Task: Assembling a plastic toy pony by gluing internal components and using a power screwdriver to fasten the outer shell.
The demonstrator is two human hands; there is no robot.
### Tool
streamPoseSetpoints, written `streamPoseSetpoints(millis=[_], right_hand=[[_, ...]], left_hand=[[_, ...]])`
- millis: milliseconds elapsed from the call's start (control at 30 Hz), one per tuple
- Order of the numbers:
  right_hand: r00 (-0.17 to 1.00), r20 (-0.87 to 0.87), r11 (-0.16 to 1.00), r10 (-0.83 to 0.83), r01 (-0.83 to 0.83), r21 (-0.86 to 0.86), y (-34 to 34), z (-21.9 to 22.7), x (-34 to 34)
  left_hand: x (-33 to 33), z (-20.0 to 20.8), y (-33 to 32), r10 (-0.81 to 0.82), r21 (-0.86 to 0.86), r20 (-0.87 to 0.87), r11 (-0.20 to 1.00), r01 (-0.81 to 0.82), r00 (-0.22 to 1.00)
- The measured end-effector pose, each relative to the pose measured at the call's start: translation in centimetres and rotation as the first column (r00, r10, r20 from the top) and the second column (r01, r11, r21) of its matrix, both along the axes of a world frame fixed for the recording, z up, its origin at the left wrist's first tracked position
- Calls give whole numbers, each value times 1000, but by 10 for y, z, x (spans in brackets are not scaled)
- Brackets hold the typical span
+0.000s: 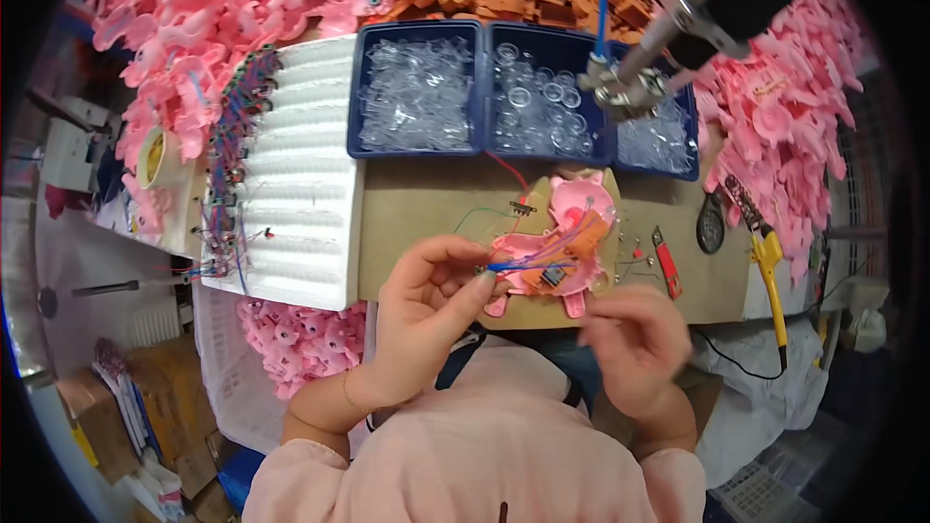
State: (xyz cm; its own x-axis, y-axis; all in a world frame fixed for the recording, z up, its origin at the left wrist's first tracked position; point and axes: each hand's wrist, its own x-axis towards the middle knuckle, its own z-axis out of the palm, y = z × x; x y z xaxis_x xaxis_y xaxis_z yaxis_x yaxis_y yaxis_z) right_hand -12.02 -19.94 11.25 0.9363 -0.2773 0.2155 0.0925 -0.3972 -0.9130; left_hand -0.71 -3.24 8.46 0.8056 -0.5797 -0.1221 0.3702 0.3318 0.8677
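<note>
My left hand (426, 305) is closed, pinching blue wires (506, 267) between thumb and fingertips. These wires run over a pink plastic animal-shaped toy shell (581, 196), which lies on the brown work surface. Inside the shell sits an orange plastic part (584, 237), crossed by purplish wires. A small dark component (552, 276) shows in its lower part. Just above the shell's left side lies a small black switch (523, 208) with red and green wires. My right hand (635, 337) hovers by the shell's lower right, its fingers curled and slightly blurred; whatever they hold is hidden.
Blue bins (484, 150) of clear plastic parts stand behind, below a metal tool arm (668, 29). A white foam tray (310, 174) with wired components is at left. To the right lie a red cutter (666, 263) and a yellow soldering iron (768, 266). Pink shells (785, 116) are heaped around.
</note>
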Motion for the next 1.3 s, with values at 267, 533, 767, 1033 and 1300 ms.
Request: streamPoseSetpoints(millis=[267,533,767,1033,1300], right_hand=[[994,84,996,-64,58,74,-4,9,29],[941,289,892,175,-27,-451,-8,23,46],[927,-99,924,-361,341,-173,-43,-39,-54],[515,142,532,-845,837,132,-186,-106,-160],[800,119,606,-589,533,-590,-213,-44,-128]], left_hand=[[-4,-4,-2,-58,158,488,987,-23,871],[20,1,-7,-46,218,948,817,-534,316],[9,-52,12,-354,461,885,748,-477,301],[24,-39,-5,-424,487,868,828,-277,259],[16,-37,-10,-455,507,855,836,-212,249]])
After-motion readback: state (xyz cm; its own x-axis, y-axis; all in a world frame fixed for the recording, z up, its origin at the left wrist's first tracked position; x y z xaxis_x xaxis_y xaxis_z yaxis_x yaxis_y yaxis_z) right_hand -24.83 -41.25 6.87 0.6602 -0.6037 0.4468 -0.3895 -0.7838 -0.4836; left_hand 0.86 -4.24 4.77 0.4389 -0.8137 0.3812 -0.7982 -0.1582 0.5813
